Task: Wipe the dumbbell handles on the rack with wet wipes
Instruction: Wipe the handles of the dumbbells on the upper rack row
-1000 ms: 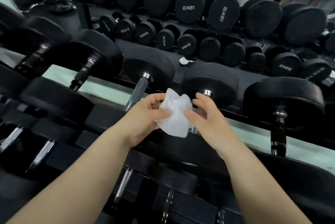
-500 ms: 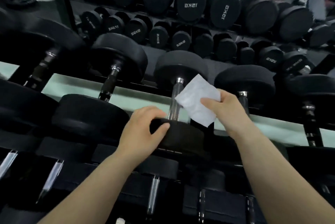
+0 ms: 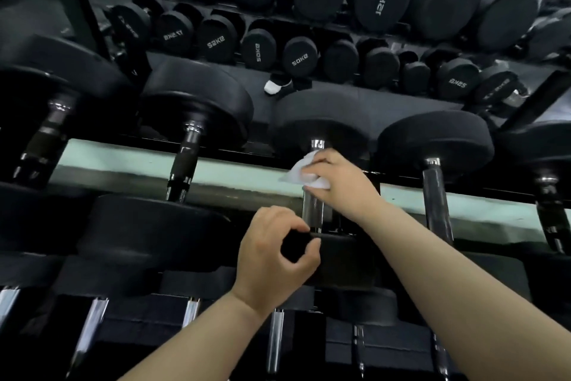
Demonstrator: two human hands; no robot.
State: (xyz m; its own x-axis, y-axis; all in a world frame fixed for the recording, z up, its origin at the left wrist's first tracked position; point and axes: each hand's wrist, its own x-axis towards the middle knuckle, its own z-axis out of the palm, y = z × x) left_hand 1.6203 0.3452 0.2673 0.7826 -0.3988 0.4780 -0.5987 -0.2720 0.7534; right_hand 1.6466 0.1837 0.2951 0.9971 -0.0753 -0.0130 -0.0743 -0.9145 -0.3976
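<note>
Rows of black dumbbells fill the gym rack (image 3: 247, 176), whose pale green rail runs across the middle of the head view; smaller weights (image 3: 299, 56) with reversed white lettering stand on a further tier behind.

Head view. The dumbbell (image 3: 318, 121) being cleaned lies at centre, with its chrome handle (image 3: 312, 209) running away from the camera between two black heads. The right hand (image 3: 340, 186) has its fingers curled over a crumpled white wet wipe (image 3: 295, 175) and presses it around the upper part of the handle, just below the far head. The left hand (image 3: 275, 260) grips the rim of the near head (image 3: 343, 257), thumb and fingers wrapped round its edge. Neighbouring dumbbells lie just beside it, one with a dark grip (image 3: 185, 161) to the left and another (image 3: 435, 195) to the right. A small white object (image 3: 273, 87) lies on the dark surface behind.
</note>
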